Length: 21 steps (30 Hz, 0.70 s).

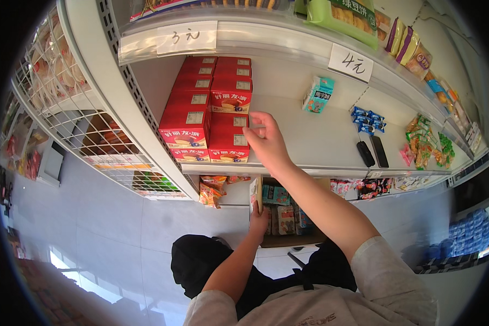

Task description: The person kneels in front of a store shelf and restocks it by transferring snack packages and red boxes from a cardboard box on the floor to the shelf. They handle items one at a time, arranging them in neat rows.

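My right hand [267, 140], fingers curled apart and nothing seen in it, is at the right side of the stacked red snack boxes [229, 138] on the white shelf [285, 118]. Whether a fingertip touches a box I cannot tell. Lower down, my left hand [258, 220] grips the left wall of an open cardboard box [256, 191]. Inside that box lie teal snack packs [276, 195] and pale ones with a cartoon print [285, 220]; my right forearm hides part of it. A single teal snack pack [318, 94] stands farther back on the shelf.
Blue packets [368, 120], a black phone [378, 151], a dark case [365, 153] and green-orange snack bags [421, 140] lie to the right on the shelf. An upper shelf edge [269, 42] overhangs it. Orange snack bags [212, 189] are below; a wire mesh rack panel [106, 138] stands left.
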### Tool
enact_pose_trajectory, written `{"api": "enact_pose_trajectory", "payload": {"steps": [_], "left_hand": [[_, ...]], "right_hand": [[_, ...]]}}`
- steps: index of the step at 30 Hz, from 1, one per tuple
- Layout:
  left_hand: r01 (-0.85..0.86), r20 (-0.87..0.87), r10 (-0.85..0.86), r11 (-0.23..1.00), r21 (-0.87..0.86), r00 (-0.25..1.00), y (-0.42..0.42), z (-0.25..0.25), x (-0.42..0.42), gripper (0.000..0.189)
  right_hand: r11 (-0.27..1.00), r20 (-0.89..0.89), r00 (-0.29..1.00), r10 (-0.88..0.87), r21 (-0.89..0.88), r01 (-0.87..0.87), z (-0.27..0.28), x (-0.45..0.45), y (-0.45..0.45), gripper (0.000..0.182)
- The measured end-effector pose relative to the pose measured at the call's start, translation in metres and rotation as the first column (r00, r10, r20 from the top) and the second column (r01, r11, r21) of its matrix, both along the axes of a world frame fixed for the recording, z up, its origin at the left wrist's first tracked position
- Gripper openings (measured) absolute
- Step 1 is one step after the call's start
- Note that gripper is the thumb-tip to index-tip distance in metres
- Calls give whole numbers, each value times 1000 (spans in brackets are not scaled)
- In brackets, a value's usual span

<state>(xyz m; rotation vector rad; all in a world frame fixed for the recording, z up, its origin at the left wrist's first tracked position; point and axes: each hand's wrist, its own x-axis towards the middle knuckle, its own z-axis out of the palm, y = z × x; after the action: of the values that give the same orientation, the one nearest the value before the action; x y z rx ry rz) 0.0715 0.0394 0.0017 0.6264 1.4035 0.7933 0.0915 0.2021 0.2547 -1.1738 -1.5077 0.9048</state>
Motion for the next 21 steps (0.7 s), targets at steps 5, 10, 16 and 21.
{"api": "enact_pose_trajectory", "payload": {"steps": [5, 10, 16, 21], "left_hand": [[-4, 42, 5, 1000, -30, 999, -1, 14, -2, 68], [-36, -67, 45, 991, 130, 997, -10, -45, 8, 66], [-55, -98, 79, 973, 225, 992, -10, -57, 15, 65], [-63, -44, 73, 980, 189, 996, -7, -38, 11, 65]], "right_hand": [[984, 80, 997, -24, 180, 10, 7, -10, 3, 50], [904, 230, 921, -315, 367, 217, -35, 65, 54, 56], [694, 364, 601, -712, 230, 682, -68, 200, 145, 105], [695, 417, 604, -679, 99, 713, -64, 225, 195, 134]]}}
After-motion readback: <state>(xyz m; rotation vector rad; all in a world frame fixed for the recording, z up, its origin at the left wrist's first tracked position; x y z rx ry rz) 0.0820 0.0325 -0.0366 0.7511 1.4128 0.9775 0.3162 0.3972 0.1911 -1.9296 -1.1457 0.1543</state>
